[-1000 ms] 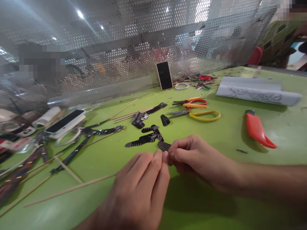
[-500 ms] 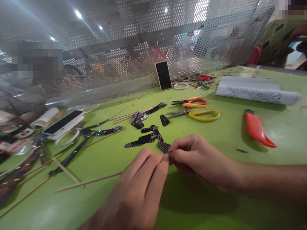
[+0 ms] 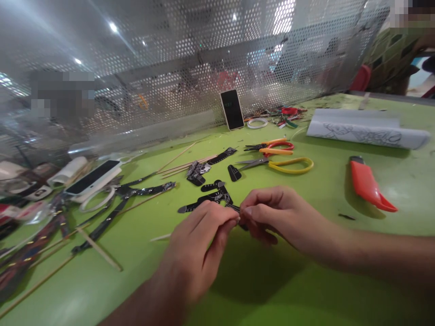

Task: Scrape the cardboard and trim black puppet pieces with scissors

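My left hand (image 3: 200, 240) is closed around a thin bamboo stick (image 3: 160, 237), whose pale end sticks out to the left. Its fingertips meet those of my right hand (image 3: 272, 217), which is pinched closed. Between the right fingers a sliver of something dark shows, mostly hidden. Just beyond both hands lies a black cut-out figure (image 3: 214, 195) with white line drawing, partly covered by the left fingers. A second black cut-out (image 3: 197, 172) and a small black piece (image 3: 234, 172) lie farther back on the green table (image 3: 265, 280).
Yellow-handled scissors (image 3: 290, 165), orange-and-red-handled pliers (image 3: 277, 146) and a red cutter (image 3: 370, 185) lie ahead and right. Rolled paper (image 3: 367, 129) and a propped phone (image 3: 233, 109) stand behind. Left are jointed black puppet pieces (image 3: 125, 192), sticks, a tape ring (image 3: 98, 199) and another phone (image 3: 93, 176).
The stick's visible length on the left has become much shorter and its angle has changed. My left hand has turned slightly, while the right stays pinched at nearly the same spot.
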Demonstrator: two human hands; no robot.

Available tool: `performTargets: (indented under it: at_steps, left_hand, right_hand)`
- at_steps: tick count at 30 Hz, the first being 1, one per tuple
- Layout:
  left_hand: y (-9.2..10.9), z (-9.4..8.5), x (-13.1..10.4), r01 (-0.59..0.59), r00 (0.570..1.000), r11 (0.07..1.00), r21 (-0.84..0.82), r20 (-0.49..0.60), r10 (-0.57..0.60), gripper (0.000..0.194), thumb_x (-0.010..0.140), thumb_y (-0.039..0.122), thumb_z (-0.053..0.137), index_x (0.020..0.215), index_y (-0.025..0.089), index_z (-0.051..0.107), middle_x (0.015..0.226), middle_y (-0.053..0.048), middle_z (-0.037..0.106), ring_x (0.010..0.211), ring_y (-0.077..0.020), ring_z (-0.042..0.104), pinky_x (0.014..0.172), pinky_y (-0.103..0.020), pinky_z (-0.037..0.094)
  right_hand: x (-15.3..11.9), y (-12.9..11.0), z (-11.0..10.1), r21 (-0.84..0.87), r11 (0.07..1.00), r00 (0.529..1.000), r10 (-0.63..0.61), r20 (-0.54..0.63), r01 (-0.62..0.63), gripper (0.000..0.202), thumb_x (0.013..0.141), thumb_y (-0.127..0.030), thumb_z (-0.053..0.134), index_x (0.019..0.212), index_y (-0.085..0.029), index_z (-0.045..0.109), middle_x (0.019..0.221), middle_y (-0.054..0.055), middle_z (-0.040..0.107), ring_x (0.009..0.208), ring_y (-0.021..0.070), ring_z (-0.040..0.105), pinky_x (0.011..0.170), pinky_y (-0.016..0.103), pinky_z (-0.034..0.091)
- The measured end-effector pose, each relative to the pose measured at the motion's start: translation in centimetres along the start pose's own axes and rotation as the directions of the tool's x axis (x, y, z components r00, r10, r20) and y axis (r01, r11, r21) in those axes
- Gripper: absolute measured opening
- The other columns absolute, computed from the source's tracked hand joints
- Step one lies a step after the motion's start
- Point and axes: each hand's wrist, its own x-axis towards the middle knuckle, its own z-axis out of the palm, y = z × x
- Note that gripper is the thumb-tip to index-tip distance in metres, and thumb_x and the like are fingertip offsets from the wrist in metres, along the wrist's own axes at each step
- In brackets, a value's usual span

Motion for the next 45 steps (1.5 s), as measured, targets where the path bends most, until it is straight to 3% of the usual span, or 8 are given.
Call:
performTargets:
  at_steps: [7,21,24,28,31,34,39,45]
  left_hand:
    - [0.3,-0.1,0.2,0.015,0.999,0.988,-0.156,-0.030,-0.020,0.022,0.088,0.003,0.051,0.103,0.017,0.058,0.085,-0.002,0.061,0.075,-0.0107,0.056,0.064,-0.022,0.047]
    - [0.3,0.2,0.2,-0.026,0.996,0.999,-0.027,-0.088,0.024,0.018,0.086,0.003,0.055,0.096,0.016,0.061,0.082,-0.003,0.060,0.068,-0.0107,0.052,0.059,-0.022,0.046]
    - [0.2,0.4,0.0,-0.029,0.998,0.999,-0.032,-0.063,0.027,0.015,0.087,0.004,0.053,0.093,0.016,0.059,0.081,-0.003,0.058,0.067,-0.0101,0.050,0.056,-0.021,0.043]
    - [0.0,0.4,0.0,-0.033,0.999,0.999,-0.006,-0.022,0.033,0.013,0.087,0.005,0.051,0.089,0.016,0.058,0.083,-0.003,0.057,0.071,-0.0112,0.052,0.059,-0.023,0.042]
    - [-0.4,0.3,0.2,-0.022,1.000,1.000,0.019,-0.015,0.022,0.012,0.087,0.006,0.049,0.086,0.016,0.057,0.081,-0.003,0.056,0.073,-0.0126,0.053,0.063,-0.024,0.044]
    - [-1.0,0.2,0.4,0.036,0.996,0.995,0.091,0.075,-0.043,0.012,0.086,0.006,0.048,0.085,0.015,0.056,0.081,-0.003,0.056,0.073,-0.0141,0.052,0.064,-0.027,0.044]
    - [-1.7,0.1,0.5,0.175,0.923,0.961,0.216,0.304,-0.237,0.014,0.079,0.003,0.049,0.082,0.015,0.054,0.079,-0.002,0.058,0.065,-0.0137,0.051,0.058,-0.027,0.040]
    - [-1.1,0.0,0.7,0.160,0.913,0.976,0.149,0.354,-0.203,0.012,0.082,0.005,0.050,0.082,0.015,0.057,0.078,-0.002,0.060,0.069,-0.0142,0.052,0.061,-0.026,0.041]
  right_hand:
    - [-0.2,-0.4,-0.1,0.035,0.999,0.997,0.008,0.082,-0.011,0.015,0.080,-0.020,0.052,0.073,-0.014,0.063,0.055,-0.002,0.055,0.046,0.0077,0.052,0.044,0.019,0.038]
    - [-0.1,0.2,-0.1,-0.219,0.975,0.998,-0.027,0.049,0.037,0.014,0.080,-0.025,0.058,0.076,-0.014,0.067,0.052,-0.005,0.046,0.045,0.0063,0.039,0.041,0.018,0.031]
    - [-0.1,0.4,-0.1,-0.373,0.918,0.990,-0.130,0.049,0.139,0.014,0.080,-0.021,0.056,0.073,-0.015,0.066,0.056,-0.004,0.050,0.050,0.0074,0.042,0.046,0.019,0.033]
    - [0.0,0.7,-0.5,-0.600,0.726,0.938,-0.313,0.148,0.337,0.013,0.076,-0.011,0.055,0.071,-0.015,0.066,0.058,-0.004,0.051,0.055,0.0078,0.042,0.053,0.020,0.035]
    - [0.6,0.6,-1.3,-0.670,0.633,0.912,-0.370,0.179,0.388,0.016,0.077,-0.009,0.053,0.076,-0.016,0.067,0.063,-0.002,0.057,0.057,0.0087,0.047,0.055,0.020,0.037]
    - [1.6,-0.1,-2.5,-0.700,0.640,0.926,-0.370,0.078,0.315,0.017,0.082,-0.014,0.052,0.085,-0.017,0.069,0.075,0.002,0.066,0.065,0.0120,0.056,0.059,0.022,0.042]
    - [3.3,-1.5,-5.2,-0.773,0.584,0.918,-0.397,-0.005,0.249,0.016,0.084,-0.022,0.055,0.090,-0.018,0.069,0.089,0.005,0.071,0.078,0.0168,0.063,0.071,0.029,0.047]
    - [4.6,-3.2,-8.9,-0.819,0.555,0.900,-0.418,-0.123,0.146,0.019,0.083,-0.030,0.058,0.091,-0.017,0.069,0.090,0.007,0.071,0.078,0.0181,0.064,0.070,0.031,0.048]
